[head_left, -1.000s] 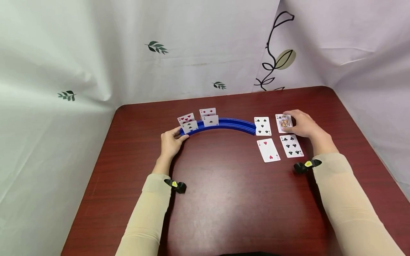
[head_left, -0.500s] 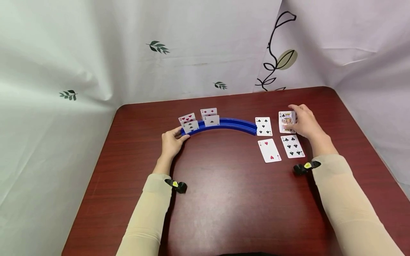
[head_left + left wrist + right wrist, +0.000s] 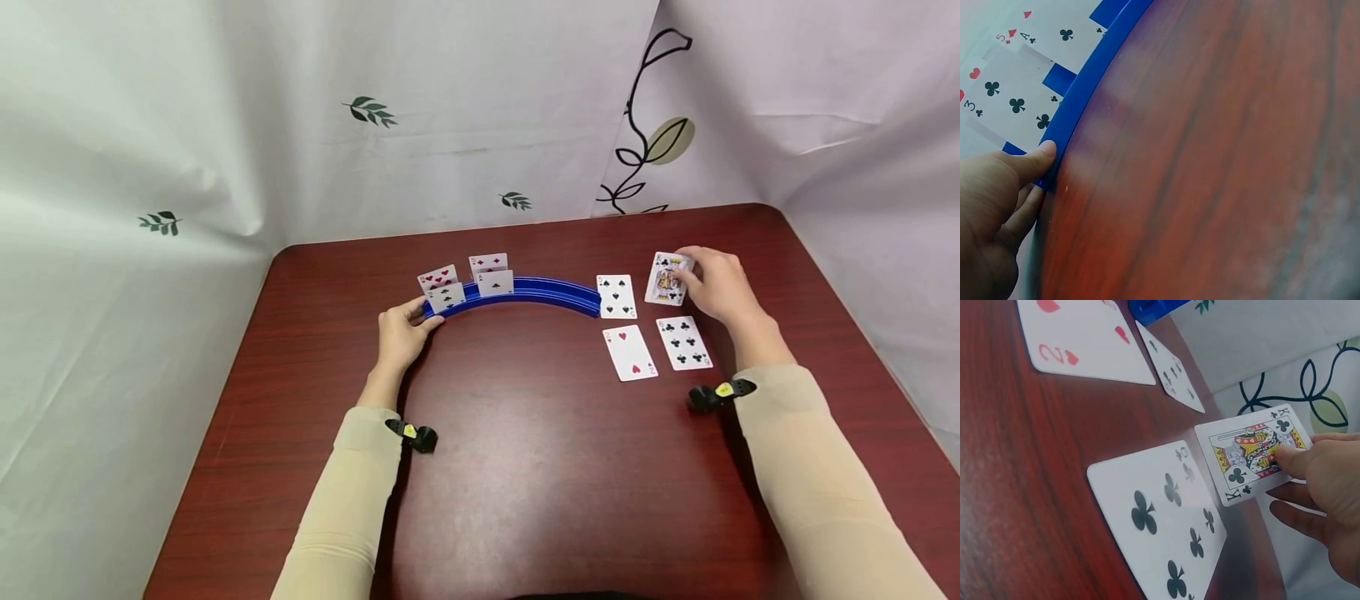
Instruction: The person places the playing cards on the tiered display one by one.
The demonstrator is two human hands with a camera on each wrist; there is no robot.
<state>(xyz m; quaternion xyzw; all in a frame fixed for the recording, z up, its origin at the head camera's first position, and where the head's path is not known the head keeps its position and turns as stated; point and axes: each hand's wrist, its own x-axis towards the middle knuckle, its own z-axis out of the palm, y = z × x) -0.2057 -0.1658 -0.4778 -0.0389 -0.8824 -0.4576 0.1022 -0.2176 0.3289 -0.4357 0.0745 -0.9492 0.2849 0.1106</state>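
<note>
High head view, close wrist views
Head camera looks forward-down across the surface (image 3: 540, 483), sharing the blue card holder (image 3: 547, 290) with the left wrist camera (image 3: 423, 439), the king of clubs (image 3: 662, 287) with the right wrist camera (image 3: 703, 398).

Room nr side of blue rack (image 3: 555, 290); standing cards (image 3: 495, 284) block L half

Cards (image 3: 495, 284) stand in the rack (image 3: 551, 292), and right of it the king (image 3: 662, 287) is behind the six (image 3: 683, 342).

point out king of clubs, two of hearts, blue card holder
King of clubs (image 3: 1245, 456), right wrist view: its printed face.
Two of hearts (image 3: 629, 353), head view: centre of its face.
Blue card holder (image 3: 549, 290), head view: bare curved stretch.
</note>
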